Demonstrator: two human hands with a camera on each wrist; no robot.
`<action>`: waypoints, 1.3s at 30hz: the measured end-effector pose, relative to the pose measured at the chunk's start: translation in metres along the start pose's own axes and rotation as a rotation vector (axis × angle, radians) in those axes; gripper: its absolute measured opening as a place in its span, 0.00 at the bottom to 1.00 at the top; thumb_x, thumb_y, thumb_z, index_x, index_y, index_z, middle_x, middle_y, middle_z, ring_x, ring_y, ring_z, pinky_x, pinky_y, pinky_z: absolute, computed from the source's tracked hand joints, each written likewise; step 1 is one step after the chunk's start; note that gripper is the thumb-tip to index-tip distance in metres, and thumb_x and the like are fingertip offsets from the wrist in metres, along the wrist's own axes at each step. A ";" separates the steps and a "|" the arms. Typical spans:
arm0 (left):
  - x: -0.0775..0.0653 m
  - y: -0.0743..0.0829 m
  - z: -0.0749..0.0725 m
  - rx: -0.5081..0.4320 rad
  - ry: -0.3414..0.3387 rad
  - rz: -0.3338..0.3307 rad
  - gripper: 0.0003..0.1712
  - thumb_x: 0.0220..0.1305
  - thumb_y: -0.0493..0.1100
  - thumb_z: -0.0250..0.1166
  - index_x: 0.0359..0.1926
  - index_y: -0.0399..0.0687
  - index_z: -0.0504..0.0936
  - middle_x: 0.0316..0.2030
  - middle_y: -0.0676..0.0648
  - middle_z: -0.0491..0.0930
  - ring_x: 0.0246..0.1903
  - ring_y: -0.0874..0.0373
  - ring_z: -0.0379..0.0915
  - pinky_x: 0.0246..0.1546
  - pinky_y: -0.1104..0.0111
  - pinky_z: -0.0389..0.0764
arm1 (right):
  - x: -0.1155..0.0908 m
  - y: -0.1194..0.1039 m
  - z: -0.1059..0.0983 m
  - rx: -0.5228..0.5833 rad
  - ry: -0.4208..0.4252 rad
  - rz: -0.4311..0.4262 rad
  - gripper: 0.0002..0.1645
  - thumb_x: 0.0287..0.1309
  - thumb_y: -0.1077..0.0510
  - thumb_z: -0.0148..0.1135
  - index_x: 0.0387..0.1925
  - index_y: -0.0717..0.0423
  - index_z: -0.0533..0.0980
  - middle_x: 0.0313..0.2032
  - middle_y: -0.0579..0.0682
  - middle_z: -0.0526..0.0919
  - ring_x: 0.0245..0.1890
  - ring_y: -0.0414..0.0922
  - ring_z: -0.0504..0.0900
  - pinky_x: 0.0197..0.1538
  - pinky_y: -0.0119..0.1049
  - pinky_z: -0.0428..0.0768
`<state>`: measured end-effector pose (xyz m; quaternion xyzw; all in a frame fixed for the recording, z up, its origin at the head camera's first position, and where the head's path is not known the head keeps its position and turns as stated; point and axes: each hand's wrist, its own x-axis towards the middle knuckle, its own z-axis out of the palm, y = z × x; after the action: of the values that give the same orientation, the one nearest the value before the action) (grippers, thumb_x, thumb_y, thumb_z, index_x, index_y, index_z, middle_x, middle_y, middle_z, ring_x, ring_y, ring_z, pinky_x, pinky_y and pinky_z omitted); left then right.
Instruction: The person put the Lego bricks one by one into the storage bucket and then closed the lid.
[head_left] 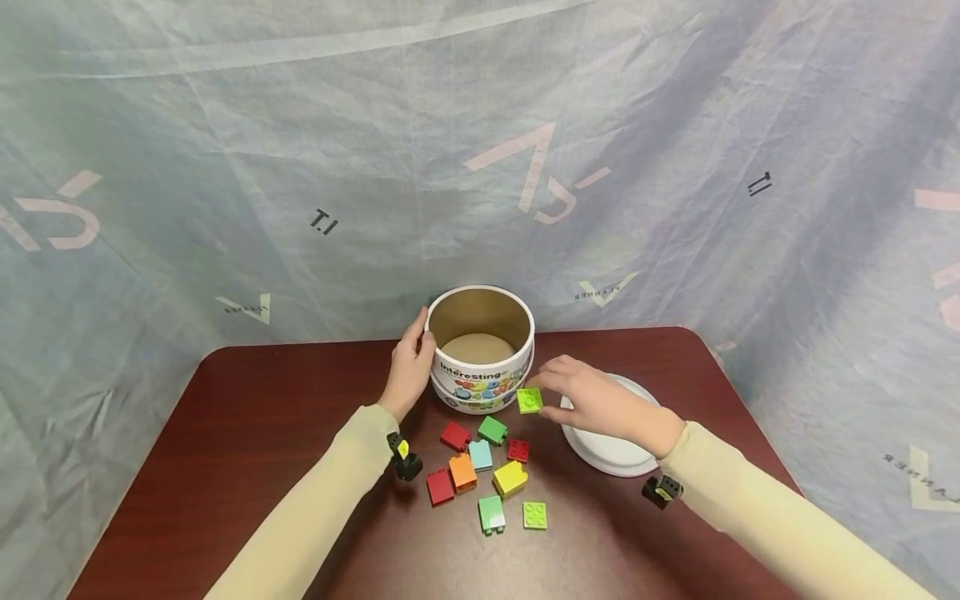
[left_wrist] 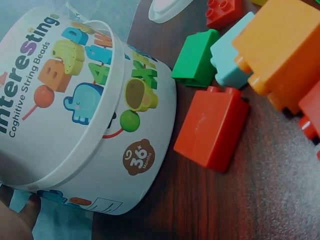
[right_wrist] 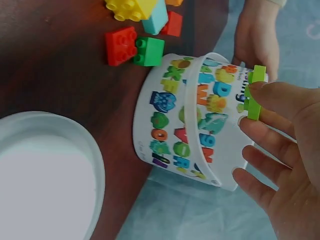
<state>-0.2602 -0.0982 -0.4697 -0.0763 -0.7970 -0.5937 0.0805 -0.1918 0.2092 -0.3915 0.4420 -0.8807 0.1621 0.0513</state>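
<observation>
A white round bucket (head_left: 480, 385) with colourful letter and animal print stands upright at the back middle, its mouth uncovered. My left hand (head_left: 412, 358) rests against its left side, fingers extended along the wall close to the rim. Between the thumb and fingers of my right hand (head_left: 603, 402) is a flat lime-green building block (head_left: 529, 400), pinched in front of the bucket's right side. The right wrist view shows this lime block (right_wrist: 256, 93) edge-on, overlapping the bucket wall. Most of the left hand is out of sight in the left wrist view.
In front of the bucket lie several blocks, among them a green one (head_left: 492, 430), an orange one (head_left: 462, 472), a yellow one (head_left: 510, 479) and a second flat lime one (head_left: 535, 515). A white lid (head_left: 611, 454) lies beneath the right hand. A grey cloth (head_left: 375, 167) hangs behind the table.
</observation>
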 end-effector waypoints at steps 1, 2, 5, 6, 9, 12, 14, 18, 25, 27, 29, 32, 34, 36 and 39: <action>0.000 0.000 0.000 0.000 -0.003 -0.002 0.32 0.83 0.45 0.47 0.83 0.51 0.56 0.81 0.50 0.55 0.79 0.54 0.50 0.78 0.54 0.59 | 0.002 0.000 -0.001 -0.001 0.005 -0.003 0.21 0.58 0.61 0.76 0.53 0.58 0.84 0.48 0.49 0.85 0.51 0.47 0.80 0.54 0.45 0.82; 0.000 0.000 0.000 0.001 -0.005 -0.003 0.32 0.83 0.45 0.47 0.83 0.51 0.56 0.81 0.50 0.55 0.80 0.54 0.50 0.78 0.55 0.58 | 0.003 0.001 -0.003 -0.003 0.007 -0.004 0.21 0.58 0.61 0.76 0.54 0.58 0.84 0.48 0.49 0.85 0.51 0.47 0.80 0.55 0.45 0.82; 0.000 -0.001 -0.001 0.003 -0.005 -0.002 0.32 0.83 0.45 0.47 0.83 0.51 0.57 0.81 0.50 0.55 0.79 0.54 0.50 0.78 0.54 0.58 | 0.009 0.002 -0.007 -0.002 0.009 -0.007 0.21 0.59 0.60 0.76 0.54 0.58 0.84 0.49 0.50 0.85 0.51 0.46 0.80 0.54 0.44 0.82; 0.000 -0.001 -0.001 0.002 -0.003 -0.004 0.32 0.83 0.45 0.48 0.83 0.50 0.57 0.81 0.50 0.55 0.79 0.54 0.50 0.78 0.55 0.58 | 0.011 0.002 -0.009 -0.003 0.011 -0.008 0.22 0.59 0.61 0.76 0.54 0.58 0.84 0.49 0.50 0.85 0.51 0.47 0.80 0.54 0.45 0.82; 0.000 0.000 -0.001 0.003 -0.001 -0.002 0.32 0.83 0.44 0.48 0.83 0.49 0.57 0.81 0.49 0.56 0.79 0.52 0.51 0.78 0.53 0.59 | 0.018 0.004 -0.013 0.005 0.019 -0.015 0.22 0.58 0.61 0.77 0.54 0.59 0.84 0.49 0.51 0.85 0.53 0.48 0.80 0.56 0.47 0.82; 0.000 0.001 -0.001 0.006 0.000 -0.001 0.33 0.82 0.44 0.48 0.83 0.48 0.57 0.81 0.48 0.55 0.79 0.52 0.50 0.78 0.53 0.58 | 0.024 0.007 -0.017 -0.002 0.031 -0.023 0.23 0.57 0.61 0.77 0.55 0.59 0.84 0.50 0.52 0.85 0.54 0.50 0.80 0.58 0.48 0.81; 0.000 0.002 -0.001 0.010 0.002 0.003 0.33 0.82 0.44 0.47 0.83 0.48 0.57 0.81 0.48 0.55 0.79 0.51 0.51 0.77 0.53 0.59 | 0.028 0.007 -0.020 -0.005 0.030 -0.019 0.22 0.58 0.60 0.77 0.54 0.58 0.84 0.50 0.52 0.85 0.53 0.50 0.80 0.57 0.48 0.81; 0.000 0.003 -0.001 0.008 0.002 0.007 0.33 0.82 0.44 0.48 0.83 0.47 0.56 0.81 0.48 0.55 0.79 0.51 0.51 0.77 0.53 0.59 | 0.034 0.008 -0.024 -0.001 0.019 0.001 0.21 0.60 0.59 0.75 0.55 0.58 0.83 0.49 0.51 0.85 0.52 0.50 0.79 0.55 0.47 0.81; 0.000 0.001 -0.001 0.007 -0.005 0.004 0.33 0.83 0.45 0.47 0.83 0.47 0.56 0.81 0.48 0.55 0.79 0.52 0.50 0.78 0.53 0.58 | 0.045 0.012 -0.026 0.014 0.038 0.003 0.19 0.61 0.60 0.75 0.53 0.59 0.83 0.48 0.51 0.85 0.51 0.50 0.79 0.56 0.48 0.80; 0.000 0.002 -0.001 0.009 -0.003 0.003 0.32 0.82 0.44 0.48 0.83 0.47 0.57 0.81 0.48 0.55 0.79 0.51 0.50 0.78 0.53 0.58 | 0.048 0.014 -0.027 0.014 0.044 -0.005 0.19 0.61 0.61 0.74 0.53 0.60 0.83 0.48 0.52 0.86 0.52 0.52 0.79 0.57 0.49 0.80; -0.001 0.003 -0.001 0.010 -0.002 0.002 0.33 0.82 0.44 0.48 0.83 0.48 0.57 0.81 0.47 0.56 0.79 0.51 0.51 0.77 0.52 0.59 | 0.051 0.017 -0.028 0.015 0.051 -0.009 0.19 0.61 0.61 0.74 0.53 0.61 0.83 0.48 0.54 0.86 0.53 0.53 0.79 0.58 0.50 0.80; -0.001 0.003 0.000 0.010 -0.005 -0.006 0.33 0.82 0.45 0.48 0.83 0.49 0.56 0.81 0.48 0.55 0.79 0.51 0.51 0.78 0.53 0.58 | 0.056 0.020 -0.029 0.020 0.058 0.005 0.19 0.61 0.62 0.74 0.53 0.62 0.83 0.49 0.55 0.86 0.54 0.55 0.79 0.57 0.51 0.79; -0.001 0.003 -0.001 0.010 -0.008 -0.010 0.33 0.83 0.45 0.47 0.83 0.50 0.56 0.81 0.48 0.55 0.80 0.52 0.50 0.78 0.53 0.58 | 0.059 0.022 -0.029 0.022 0.061 0.019 0.19 0.61 0.62 0.74 0.53 0.62 0.83 0.49 0.55 0.86 0.54 0.55 0.78 0.56 0.51 0.79; -0.001 0.003 -0.001 0.011 -0.007 -0.008 0.33 0.82 0.45 0.48 0.83 0.50 0.56 0.81 0.48 0.55 0.80 0.52 0.50 0.78 0.53 0.58 | 0.062 0.023 -0.029 0.026 0.061 0.029 0.19 0.60 0.62 0.74 0.53 0.62 0.83 0.49 0.56 0.86 0.53 0.55 0.78 0.55 0.51 0.79; 0.000 0.002 -0.001 0.009 0.000 0.002 0.32 0.82 0.44 0.48 0.83 0.48 0.57 0.81 0.47 0.56 0.79 0.50 0.51 0.77 0.52 0.58 | 0.067 0.025 -0.028 0.029 0.059 0.043 0.19 0.61 0.62 0.73 0.53 0.63 0.83 0.49 0.56 0.86 0.52 0.54 0.77 0.54 0.50 0.79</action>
<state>-0.2595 -0.0982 -0.4675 -0.0766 -0.7996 -0.5901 0.0815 -0.2540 0.1815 -0.3559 0.4189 -0.8857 0.1887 0.0674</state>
